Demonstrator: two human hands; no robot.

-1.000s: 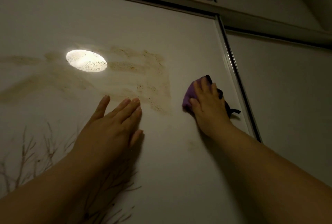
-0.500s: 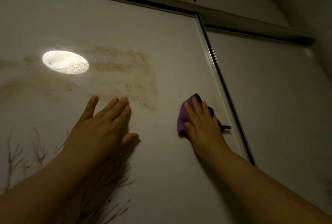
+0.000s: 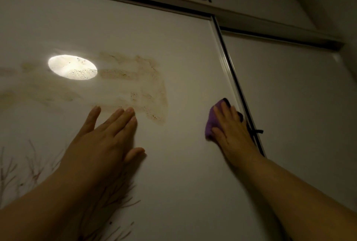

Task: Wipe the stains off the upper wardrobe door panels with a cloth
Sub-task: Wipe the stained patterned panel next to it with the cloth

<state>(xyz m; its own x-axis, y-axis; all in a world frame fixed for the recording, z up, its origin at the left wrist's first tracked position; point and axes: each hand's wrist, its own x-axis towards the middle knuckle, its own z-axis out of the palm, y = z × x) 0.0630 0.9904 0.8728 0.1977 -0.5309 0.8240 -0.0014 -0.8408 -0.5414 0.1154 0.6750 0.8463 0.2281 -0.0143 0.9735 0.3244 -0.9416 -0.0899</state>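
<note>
On door panel, near right edge: right hand presses purple cloth flat, fingers straight. Left hand flat on panel, fingers straight, bracing. Brown stain above left hand looks unwiped. Judgement: early, bulk left.

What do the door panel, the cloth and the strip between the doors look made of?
The door panel looks like a smooth glossy sheet, perhaps glass or laminate; it mirrors a bright light spot. The cloth is soft matte purple fabric, bunched. The strip is likely metal, from its silvery sheen.
</note>
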